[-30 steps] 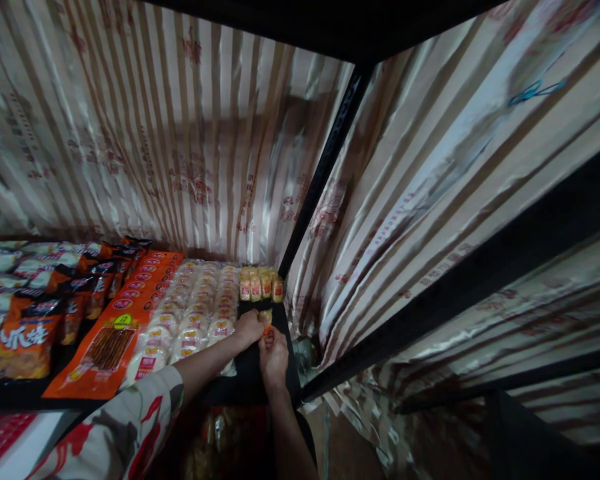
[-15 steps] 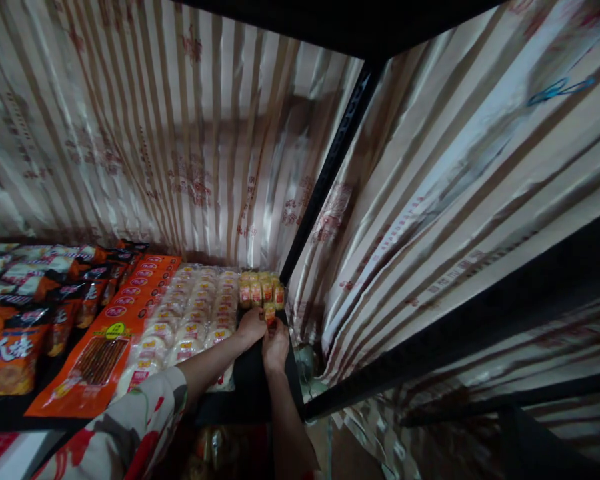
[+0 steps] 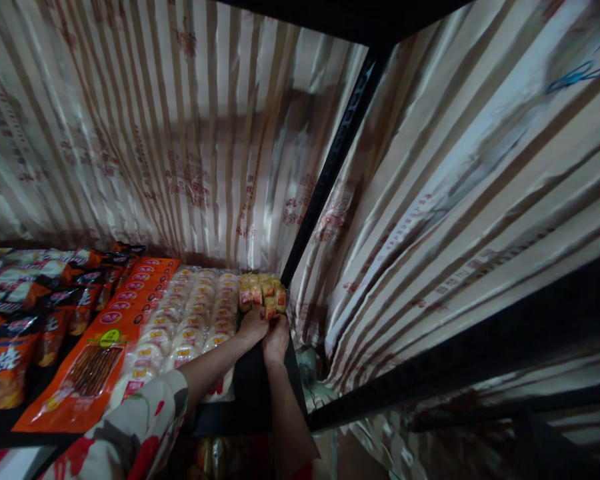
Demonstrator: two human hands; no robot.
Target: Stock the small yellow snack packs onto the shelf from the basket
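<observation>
Both hands meet at the right end of the black shelf. My left hand (image 3: 253, 326) has its fingers closed at the left side of a small yellow snack packet (image 3: 271, 307) with a red label. From the right, my right hand (image 3: 276, 339) pinches the same packet at its lower edge; the fingertips partly cover it. Just behind stand rows of matching yellow packets (image 3: 256, 293), close against the held one. Left of my hands lie columns of clear-wrapped round white pastries (image 3: 189, 335).
Flat orange bags of brown sticks (image 3: 91, 370) and upright orange-and-black snack bags (image 3: 3, 370) fill the shelf's left side. A black perforated post (image 3: 336, 157) rises at the back corner. Striped plastic sheeting (image 3: 205, 147) hangs behind and to the right.
My hands have pushed the small packet slightly farther back, up against the front of the yellow rows. The view has shifted a little.
</observation>
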